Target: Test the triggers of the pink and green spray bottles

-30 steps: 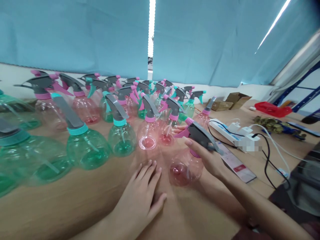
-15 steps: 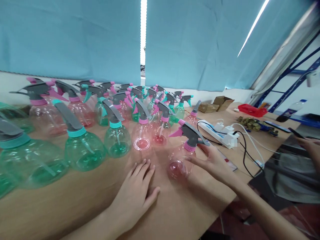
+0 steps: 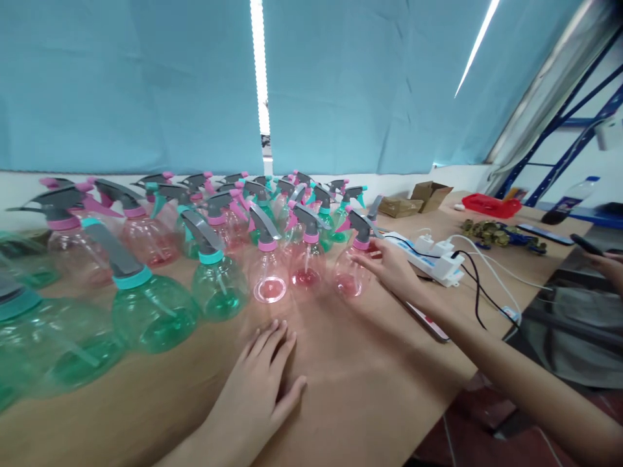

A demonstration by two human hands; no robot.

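My right hand (image 3: 389, 263) grips a clear pink spray bottle (image 3: 349, 275) at its upper body, just under the pink collar and grey trigger head. The bottle stands upright at the right end of a front row. My left hand (image 3: 257, 383) lies flat on the brown table (image 3: 341, 389), fingers spread, holding nothing. Beyond its fingertips stand another pink spray bottle (image 3: 269, 279) and a green spray bottle (image 3: 219, 288) with a turquoise collar. One more pink bottle (image 3: 306, 263) is just left of the gripped one.
Several more pink and green spray bottles crowd the table's left and back. To the right are a white power strip (image 3: 433, 259) with chargers and cables, a phone (image 3: 423, 321), a cardboard box (image 3: 431, 196) and a red tray (image 3: 491, 205). At the far right, another person's hand (image 3: 606, 264) holds a dark phone.
My right hand has moved the pink spray bottle away from me, into line with the other pink bottles. My left hand stays flat on the table. The view has shifted slightly.
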